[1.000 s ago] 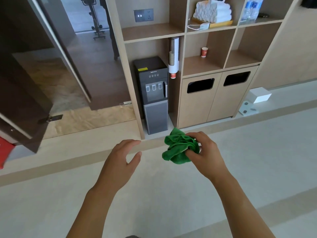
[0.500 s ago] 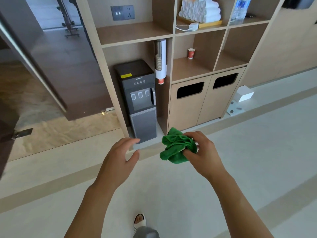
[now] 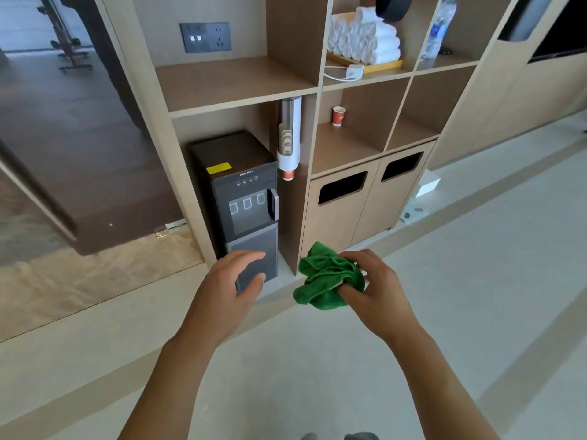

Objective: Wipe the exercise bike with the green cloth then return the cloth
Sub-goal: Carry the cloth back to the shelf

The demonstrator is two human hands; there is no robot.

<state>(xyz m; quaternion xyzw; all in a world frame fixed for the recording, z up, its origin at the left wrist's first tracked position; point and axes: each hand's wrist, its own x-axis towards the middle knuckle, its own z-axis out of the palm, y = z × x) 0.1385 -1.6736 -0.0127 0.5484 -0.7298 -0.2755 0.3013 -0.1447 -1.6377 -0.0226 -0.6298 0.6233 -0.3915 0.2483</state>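
Right hand [image 3: 378, 290] has its grip closed around the green cloth [image 3: 328, 281], thumb underneath and fingers curled over the top, with most of the bunched fabric spilling out toward 9 o'clock of the knuckles. Left hand [image 3: 228, 293] is empty, fingers loosely spread and slightly curled, just beside the cloth at its 9 o'clock but not touching it.

The cloth sits low in the middle of the view, in front of the shelving unit [image 3: 235, 84]; the exercise bike [image 3: 68, 42] is only partly visible far off at 11 o'clock, beyond the doorway.

Judging by this, the grip covers only one edge of the bundle, so a loose fold could slip free or drag while walking. If the cloth is meant for a shelf, a hasty reach toward 12 o'clock might knock the red paper cup [image 3: 338, 115] or disturb the stacked white towels [image 3: 363, 42]. Whether the bike has been wiped yet cannot be told.
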